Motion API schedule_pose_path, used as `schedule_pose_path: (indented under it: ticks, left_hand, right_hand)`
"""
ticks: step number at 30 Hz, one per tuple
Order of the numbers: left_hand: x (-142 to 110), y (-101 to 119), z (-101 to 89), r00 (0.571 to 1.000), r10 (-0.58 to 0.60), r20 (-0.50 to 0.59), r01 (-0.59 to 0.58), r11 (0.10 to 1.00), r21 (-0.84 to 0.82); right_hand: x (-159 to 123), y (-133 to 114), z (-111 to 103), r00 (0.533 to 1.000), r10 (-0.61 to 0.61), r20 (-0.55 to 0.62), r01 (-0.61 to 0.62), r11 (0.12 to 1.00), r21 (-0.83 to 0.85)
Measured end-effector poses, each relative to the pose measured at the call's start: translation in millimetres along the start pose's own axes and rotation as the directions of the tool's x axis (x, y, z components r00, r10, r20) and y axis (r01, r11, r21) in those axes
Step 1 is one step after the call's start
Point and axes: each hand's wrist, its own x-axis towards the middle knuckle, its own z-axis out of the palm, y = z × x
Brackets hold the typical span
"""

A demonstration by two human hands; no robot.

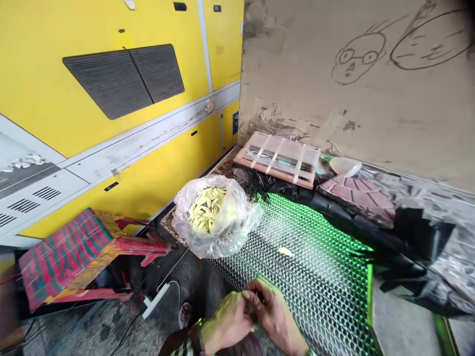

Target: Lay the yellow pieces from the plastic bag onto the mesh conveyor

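Observation:
My left hand (227, 320) and my right hand (273, 311) meet low in the head view, over the near edge of a metal honeycomb grid (315, 282). Fingers on both are bent and pressed together. Whatever lies between them is hidden; a small yellowish bit may show there, but I cannot make out what it is. Beyond my hands, one pale yellow curved piece (285, 252) lies on the grid. To its left stands an opened clear plastic bag (243, 217), holding many similar flat yellow pieces (208, 207).
A yellow machine cabinet (178, 158) borders the left. Near it stands a red stool (70, 252) with a plaid top. A taped frame (278, 155), a pink patterned piece (358, 195) and black plastic (404, 262) line the grid's far side, before a cardboard wall (334, 109).

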Motion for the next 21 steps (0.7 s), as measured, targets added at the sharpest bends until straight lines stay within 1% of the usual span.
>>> schedule_pose_path:
  ticks: [1, 2, 4, 6, 8, 11, 13, 15, 17, 18, 19, 20, 21]
  left_hand:
    - [4, 3, -0.5, 1.000, 0.008, 0.021, -0.009, 0.999, 0.049]
    - [6, 5, -1.9, 1.000, 0.004, 0.027, -0.006, 0.997, 0.074]
    - [9, 4, -6.7, 1.000, 0.007, 0.021, -0.008, 0.998, 0.057]
    - [11, 0, -13.5, 1.000, 0.004, -0.001, -0.004, 0.998, -0.066]
    - [14, -4, -21.2, 1.000, 0.002, 0.007, 0.000, 0.976, -0.216]
    - [24, -5, -33.7, 1.000, 0.030, 0.006, -0.026, 0.935, -0.354]
    - [33, -3, -42.5, 0.998, 0.068, 0.016, -0.057, 0.925, -0.374]
    - [43, 0, -51.4, 0.993, 0.103, 0.065, -0.072, 0.928, -0.365]
    - [53, 0, -59.7, 0.983, 0.140, 0.122, -0.093, 0.940, -0.328]
    - [58, -1, -63.4, 0.976, 0.155, 0.152, -0.101, 0.944, -0.315]
    - [63, -2, -66.7, 0.970, 0.165, 0.180, -0.104, 0.945, -0.309]
    - [67, -4, -69.6, 0.965, 0.167, 0.201, -0.099, 0.946, -0.308]
    - [71, -6, -72.1, 0.963, 0.155, 0.219, -0.080, 0.945, -0.316]
  right_hand:
    - [2, 1, 4, 1.000, -0.009, -0.013, 0.009, 1.000, -0.013]
    - [5, 5, 7, 0.999, 0.008, -0.039, -0.008, 1.000, -0.005]
    - [12, 19, 7, 0.993, 0.084, -0.082, -0.079, 0.995, 0.064]
    - [18, 34, 4, 0.981, 0.138, -0.133, -0.121, 0.984, 0.130]
    - [22, 41, 3, 0.967, 0.159, -0.198, -0.129, 0.979, 0.158]
    - [23, 38, 7, 0.939, 0.190, -0.286, -0.139, 0.972, 0.190]
    - [23, 31, 15, 0.916, 0.242, -0.320, -0.164, 0.954, 0.253]
    - [20, 26, 24, 0.891, 0.328, -0.313, -0.204, 0.907, 0.369]
    - [17, 24, 32, 0.854, 0.416, -0.312, -0.238, 0.846, 0.477]
    - [16, 25, 35, 0.827, 0.449, -0.339, -0.246, 0.830, 0.501]
    - [15, 27, 36, 0.789, 0.471, -0.395, -0.253, 0.835, 0.489]
    - [14, 30, 35, 0.740, 0.477, -0.474, -0.276, 0.859, 0.432]
    - [15, 35, 33, 0.682, 0.453, -0.574, -0.316, 0.891, 0.327]
